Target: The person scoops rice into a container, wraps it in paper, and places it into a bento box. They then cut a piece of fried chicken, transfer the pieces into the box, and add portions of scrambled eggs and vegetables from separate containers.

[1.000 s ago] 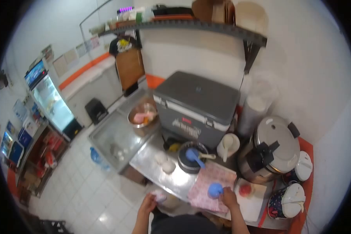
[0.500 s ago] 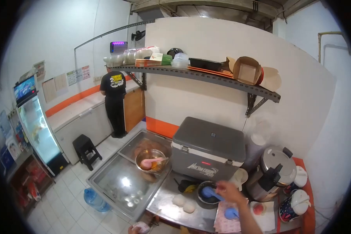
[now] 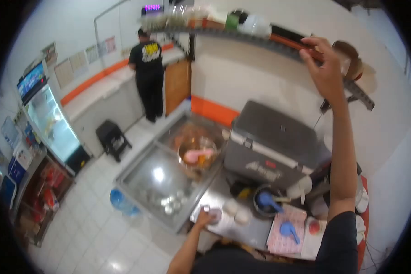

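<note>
My right hand [image 3: 323, 68] is raised at the wall shelf, its thumb and fingers apart. It overlaps the end of the flat orange pieces [image 3: 287, 42] under a black tray. Low down, my left hand [image 3: 205, 217] is on the metal counter with its fingers round a small pale round thing [image 3: 215, 215], too blurred to name. Beside it lie white rounded lumps [image 3: 242, 216]. Farther right, a blue scoop [image 3: 266, 199] rests in a dark pot [image 3: 256, 208], and another blue scoop [image 3: 288, 229] lies on pink printed paper [image 3: 278, 242].
A grey cooler box [image 3: 271, 144] stands behind the counter. To its left, a steel bowl [image 3: 181, 157] with a pink ladle [image 3: 194, 156] sits on a glass-topped freezer [image 3: 146, 176]. A person [image 3: 148, 80] in black faces away at the back. A black stool [image 3: 112, 139] is on the floor.
My right hand has gone from the dark pot up to the shelf. The blue scoop stays in the pot. My left hand has come up onto the counter, and the view has tilted.
</note>
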Available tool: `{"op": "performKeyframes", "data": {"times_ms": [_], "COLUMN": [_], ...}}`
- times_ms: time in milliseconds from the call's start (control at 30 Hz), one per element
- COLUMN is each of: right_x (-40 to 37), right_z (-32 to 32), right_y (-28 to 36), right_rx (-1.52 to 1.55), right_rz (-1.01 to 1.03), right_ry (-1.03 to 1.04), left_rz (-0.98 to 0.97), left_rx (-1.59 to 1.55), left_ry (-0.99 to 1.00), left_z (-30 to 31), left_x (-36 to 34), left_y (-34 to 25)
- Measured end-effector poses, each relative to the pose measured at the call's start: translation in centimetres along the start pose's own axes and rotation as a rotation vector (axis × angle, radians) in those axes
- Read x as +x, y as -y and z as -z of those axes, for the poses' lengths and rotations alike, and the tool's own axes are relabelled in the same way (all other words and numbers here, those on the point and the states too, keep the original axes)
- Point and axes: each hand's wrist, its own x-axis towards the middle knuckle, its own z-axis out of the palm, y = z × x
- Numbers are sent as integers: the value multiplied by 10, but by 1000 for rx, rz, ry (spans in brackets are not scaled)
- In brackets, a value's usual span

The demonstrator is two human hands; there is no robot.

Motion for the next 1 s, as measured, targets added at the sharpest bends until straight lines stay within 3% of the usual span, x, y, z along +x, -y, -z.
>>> {"op": "performKeyframes", "data": {"times_ms": [33, 100, 200, 300, 333, 433, 567, 667, 700, 767, 833, 933, 1000], "right_x": [15, 40, 63, 70, 71, 85, 98, 117, 120, 116, 101, 48, 2], "right_z": [-1, -10, -37, -46, -49, -50, -46, -26, -18, -1, 12, 15, 0], "right_y": [-6, -22, -80, -113, -123, -123, -161, -207, -193, -163, -79, 67, 104], "right_rx": [-88, -226, -340, -392, -412, -403, -376, -499, -462, -409, -341, -328, -176], "right_rz": [-14, -35, 2, -125, -101, -122, -30, -69, -145, -88, -28, -80, -106], "right_ry": [22, 34, 88, 402, 414, 432, 146, -73, -54, -144, -294, -476, -441], "left_rz": [-44, -4, -129, -396, -441, -463, -375, -441, -437, -379, -346, -544, -667], "left_rx": [204, 432, 463, 656, 721, 643, 524, 486, 477, 380, 216, 122, 62], "left_ry": [65, 141, 94, 68, 121, -65, -54, -108, -115, -148, -158, -275, -361], "left_z": [-3, -3, -1, 13, 18, 19, 54, 90, 106, 135, 161, 193, 210], "left_x": [29, 3, 2, 11, 25, 17, -1, -11, -18, -39, -53, -72, -99], "left_y": [43, -13, -12, -4, 14, 2, -41, -57, -70, -120, -167, -243, -307]}}
